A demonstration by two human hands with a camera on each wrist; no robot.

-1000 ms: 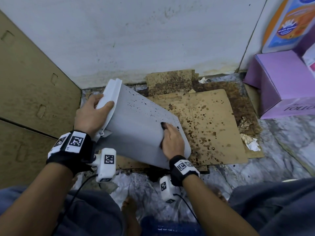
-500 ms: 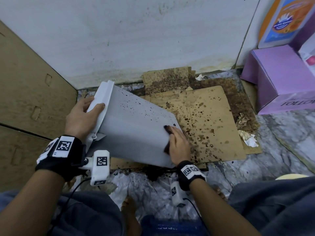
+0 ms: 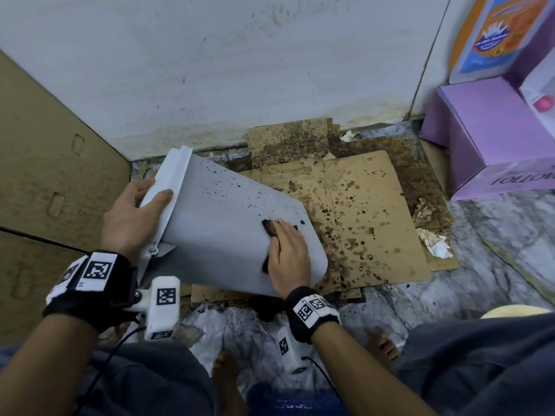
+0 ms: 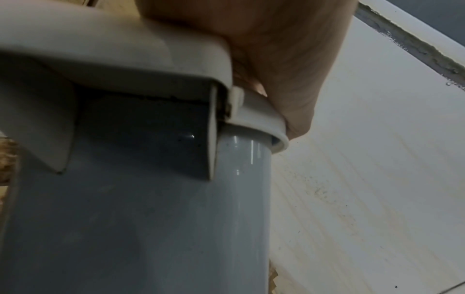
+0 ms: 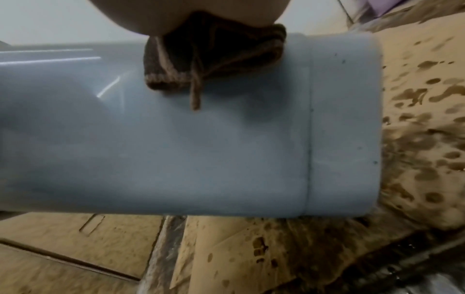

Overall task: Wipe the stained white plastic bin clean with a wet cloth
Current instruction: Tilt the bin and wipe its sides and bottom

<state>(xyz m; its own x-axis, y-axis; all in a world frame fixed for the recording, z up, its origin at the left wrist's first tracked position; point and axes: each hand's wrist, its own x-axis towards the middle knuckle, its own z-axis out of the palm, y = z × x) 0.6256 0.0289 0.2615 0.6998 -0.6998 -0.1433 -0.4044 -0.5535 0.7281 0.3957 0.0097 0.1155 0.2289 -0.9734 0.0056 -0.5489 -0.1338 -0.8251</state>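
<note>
At frame centre, the tilted white bin point(image 3: 228, 235) was gripped by its rim with the left hand point(image 3: 132, 217); a dark cloth point(image 5: 211, 57) was pressed down by the right hand point(image 3: 288, 253), fingers seemingly flat. Light, slick plastic was judged best steadied at the rim.

The left hand point(image 3: 132, 217) grips the rim of the tilted bin point(image 3: 228, 223), thumb on top; the right hand point(image 3: 288, 253) presses a dark cloth point(image 5: 214, 57) flat against its near-right side.
</note>
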